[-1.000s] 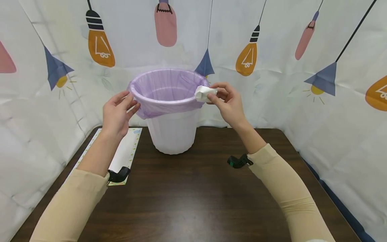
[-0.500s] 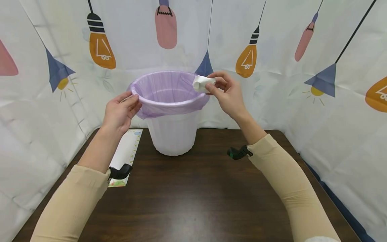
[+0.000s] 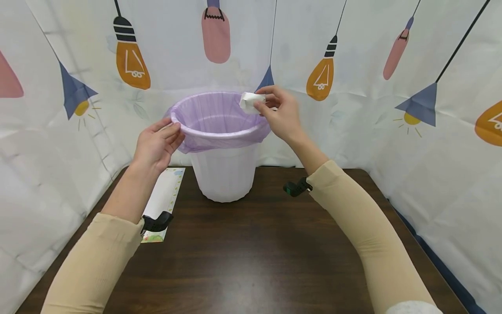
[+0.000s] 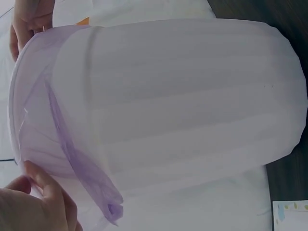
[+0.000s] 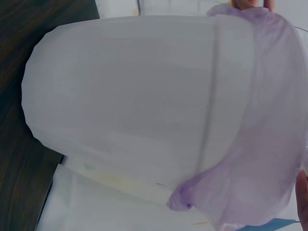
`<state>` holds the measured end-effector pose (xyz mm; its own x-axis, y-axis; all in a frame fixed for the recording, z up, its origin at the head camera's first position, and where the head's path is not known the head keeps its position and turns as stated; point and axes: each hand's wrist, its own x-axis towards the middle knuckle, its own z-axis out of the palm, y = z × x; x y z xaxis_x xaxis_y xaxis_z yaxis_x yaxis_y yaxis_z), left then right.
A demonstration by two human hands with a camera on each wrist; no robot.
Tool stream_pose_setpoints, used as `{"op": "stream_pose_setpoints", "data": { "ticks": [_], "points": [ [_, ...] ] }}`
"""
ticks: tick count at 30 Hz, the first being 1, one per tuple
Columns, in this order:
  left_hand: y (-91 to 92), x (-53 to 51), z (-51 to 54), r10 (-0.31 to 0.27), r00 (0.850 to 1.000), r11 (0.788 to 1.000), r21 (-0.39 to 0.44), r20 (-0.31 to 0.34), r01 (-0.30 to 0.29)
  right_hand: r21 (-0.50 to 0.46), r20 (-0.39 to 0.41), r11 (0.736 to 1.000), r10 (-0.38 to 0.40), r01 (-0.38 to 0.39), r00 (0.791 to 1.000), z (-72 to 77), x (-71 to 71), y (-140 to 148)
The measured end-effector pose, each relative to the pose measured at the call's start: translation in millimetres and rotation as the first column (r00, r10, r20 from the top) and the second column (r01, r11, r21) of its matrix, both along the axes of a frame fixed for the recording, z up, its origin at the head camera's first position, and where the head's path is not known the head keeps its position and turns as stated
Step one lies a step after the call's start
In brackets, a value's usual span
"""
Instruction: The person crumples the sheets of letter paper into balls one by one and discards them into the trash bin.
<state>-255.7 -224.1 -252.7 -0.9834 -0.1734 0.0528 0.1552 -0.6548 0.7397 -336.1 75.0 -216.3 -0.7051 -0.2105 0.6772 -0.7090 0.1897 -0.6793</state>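
Observation:
A white trash bin (image 3: 224, 176) stands upright at the back of the table, lined with a thin purple bag (image 3: 219, 141) folded over its rim. My left hand (image 3: 154, 144) grips the bin's left rim through the bag; in the left wrist view its thumb and fingers lie at that rim. Between thumb and fingers, my right hand (image 3: 283, 112) pinches a crumpled white tissue (image 3: 249, 103) over the right side of the bin's mouth. The right wrist view shows the bin wall and the bag's hanging edge (image 5: 269, 144), with only a sliver of the right hand. The bin's bottom inside is hidden.
Left of the bin, a white sheet with a patterned border (image 3: 168, 192) lies on the dark wooden table (image 3: 251, 253), partly under the left forearm. A white curtain (image 3: 364, 87) printed with lamps and bulbs hangs behind and at both sides.
My right hand has risen and moved left with the tissue, from beside the right rim to over the bin's mouth. The left hand has settled onto the left rim.

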Motion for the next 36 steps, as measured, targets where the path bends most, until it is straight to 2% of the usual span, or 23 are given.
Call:
{"op": "stream_pose_setpoints", "data": {
  "ticks": [5,9,13,18,24,27,31,36],
  "points": [
    [-0.1,0.3,1.3,-0.021,1.0,1.0,-0.005,0.018,0.021,0.098,0.035,0.989,-0.114,0.11,0.993,-2.2,-6.0,-8],
    [0.6,1.2,3.2,-0.038,0.999,0.999,-0.013,0.031,0.039,0.137,0.082,0.981,-0.15,0.138,0.985,-5.6,-6.4,-10],
    [1.4,1.9,4.7,-0.041,0.998,0.998,-0.038,0.043,0.042,0.145,0.087,0.985,-0.109,0.095,0.99,-8.9,-4.6,-10],
    [1.2,2.5,3.7,-0.033,0.998,0.997,-0.062,0.055,0.036,0.146,0.031,0.988,-0.047,0.042,0.998,-14.2,-1.4,-9],
    [0.7,3.9,2.3,-0.028,0.998,0.997,-0.071,0.054,0.032,0.171,-0.031,0.984,-0.046,0.051,0.998,-19.3,5.6,-3],
    [0.3,6.2,0.6,-0.044,0.998,0.997,-0.058,0.046,0.047,0.17,-0.062,0.984,-0.047,0.057,0.997,-23.4,8.9,3],
    [-3.2,8.7,-6.7,-0.055,0.998,0.996,-0.068,0.037,0.057,0.158,-0.101,0.985,-0.052,0.067,0.994,-31.1,10.2,13],
    [-11.9,12.7,-21.8,-0.038,0.998,0.994,-0.102,0.059,0.044,0.144,-0.1,0.985,-0.079,0.093,0.992,-40.5,10.0,27]
  ]
}}
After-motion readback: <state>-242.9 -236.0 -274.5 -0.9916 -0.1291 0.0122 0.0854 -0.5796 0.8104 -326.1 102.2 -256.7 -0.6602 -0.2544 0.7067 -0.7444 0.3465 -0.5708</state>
